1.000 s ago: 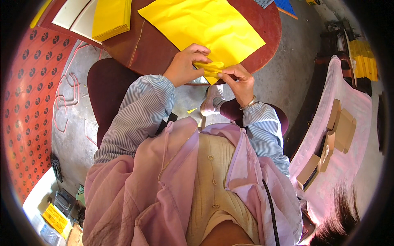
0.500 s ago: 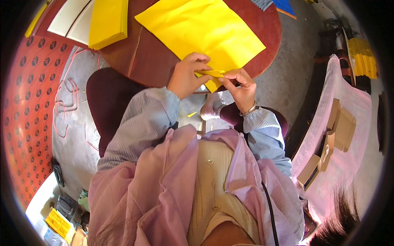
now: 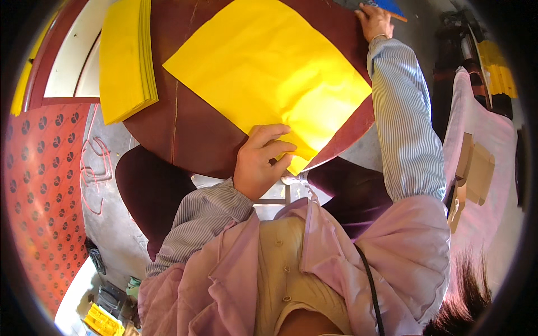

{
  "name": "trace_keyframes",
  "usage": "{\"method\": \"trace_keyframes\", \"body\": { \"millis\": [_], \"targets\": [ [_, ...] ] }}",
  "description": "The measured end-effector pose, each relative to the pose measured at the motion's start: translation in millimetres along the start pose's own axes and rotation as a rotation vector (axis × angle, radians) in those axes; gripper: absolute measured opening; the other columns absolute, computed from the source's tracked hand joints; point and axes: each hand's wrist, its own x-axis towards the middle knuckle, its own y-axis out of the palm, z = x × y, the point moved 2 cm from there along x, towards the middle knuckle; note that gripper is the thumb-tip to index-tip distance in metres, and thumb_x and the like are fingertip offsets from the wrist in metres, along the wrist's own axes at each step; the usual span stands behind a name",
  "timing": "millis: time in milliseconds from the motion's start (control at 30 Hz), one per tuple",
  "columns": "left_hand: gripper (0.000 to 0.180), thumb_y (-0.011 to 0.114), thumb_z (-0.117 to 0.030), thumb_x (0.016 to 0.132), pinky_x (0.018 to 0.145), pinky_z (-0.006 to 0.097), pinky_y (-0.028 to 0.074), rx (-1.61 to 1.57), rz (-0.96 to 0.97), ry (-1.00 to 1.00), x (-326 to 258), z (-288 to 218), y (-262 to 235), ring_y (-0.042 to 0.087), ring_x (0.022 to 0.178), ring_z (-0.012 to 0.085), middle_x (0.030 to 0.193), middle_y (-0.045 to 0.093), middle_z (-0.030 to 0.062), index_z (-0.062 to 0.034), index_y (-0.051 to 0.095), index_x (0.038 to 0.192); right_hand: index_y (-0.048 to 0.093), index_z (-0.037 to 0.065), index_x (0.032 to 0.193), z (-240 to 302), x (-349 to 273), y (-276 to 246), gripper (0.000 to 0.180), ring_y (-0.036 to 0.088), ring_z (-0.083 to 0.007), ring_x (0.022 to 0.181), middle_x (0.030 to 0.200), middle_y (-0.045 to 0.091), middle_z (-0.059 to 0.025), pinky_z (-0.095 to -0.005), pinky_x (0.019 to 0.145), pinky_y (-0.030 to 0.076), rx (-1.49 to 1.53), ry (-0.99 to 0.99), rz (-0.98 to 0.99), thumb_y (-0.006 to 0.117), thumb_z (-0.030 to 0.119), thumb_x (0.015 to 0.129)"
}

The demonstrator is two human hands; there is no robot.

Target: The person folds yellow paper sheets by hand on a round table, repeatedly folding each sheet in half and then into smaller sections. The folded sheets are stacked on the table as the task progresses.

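A large yellow sheet (image 3: 269, 73), slightly creased, lies at a slant on the round dark-red table (image 3: 213, 134), with one corner pointing toward me. My left hand (image 3: 262, 159) rests at that near corner, its bent fingers apart and touching the sheet beside a small crease. My right arm stretches to the table's far right edge. There my right hand (image 3: 375, 23) has its fingers extended next to a blue flat item (image 3: 390, 8); the fingertips are small and I see nothing clearly held in them.
A thick stack of folded yellow sheets (image 3: 128, 61) sits at the table's left. Opened cardboard boxes (image 3: 475, 171) lie on a pink cloth (image 3: 493, 207) to the right. A red patterned panel (image 3: 45, 190) stands at the left, with pinkish cord (image 3: 96, 159) on the floor beside it.
My right hand has let go of the sheet's near corner and moved up to the far right table edge. The folded corner now lies flatter. My left hand has loosened its pinch there.
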Motion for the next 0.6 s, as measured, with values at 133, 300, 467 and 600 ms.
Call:
{"method": "trace_keyframes", "body": {
  "millis": [133,300,467,600],
  "targets": [
    [0.013,0.08,-0.002,0.079,0.089,0.038,0.058,0.053,-0.018,0.058,1,-1,2,0.066,0.106,0.0294,0.12,0.069,0.0106,-0.0033,0.078,0.092,0.076,0.016,0.113,-12,6,-7,0.029,0.053,-0.0328,0.137,0.135,0.067,-0.0079,-0.0606,0.111,0.041,0.039,0.083,0.034,0.078,0.035,0.092],
    [0.016,0.083,-0.005,0.08,0.093,0.037,0.056,0.06,-0.004,0.016,0,-1,2,0.067,0.112,0.0307,0.12,0.071,0.0146,-0.0018,0.079,0.095,0.073,0.014,0.122,2,-24,-59,0.038,0.052,-0.031,0.139,0.13,0.07,-0.0069,-0.0576,0.114,0.039,0.505,0.07,0.056,0.075,0.039,0.094],
    [0.019,0.085,-0.008,0.082,0.088,0.033,0.057,0.051,-0.045,0.007,1,4,3,0.072,0.105,0.0282,0.12,0.073,0.0139,0.0026,0.076,0.095,0.075,0.004,0.098,35,-203,-174,0.007,0.073,-0.0169,0.091,0.097,0.076,-0.0055,-0.0313,0.084,0.06,1.082,-0.158,0.304,0.077,0.01,0.097],
    [0.019,0.084,-0.012,0.083,0.087,0.037,0.059,-0.011,-0.044,0.003,0,7,6,0.073,0.102,0.029,0.118,0.073,0.0123,0.0022,0.075,0.093,0.075,0.004,0.104,99,-314,-223,0.022,0.071,-0.02,0.091,0.102,0.072,-0.0089,-0.0299,0.076,0.056,1.014,-0.25,0.425,0.084,0.001,0.083]
  ]
}}
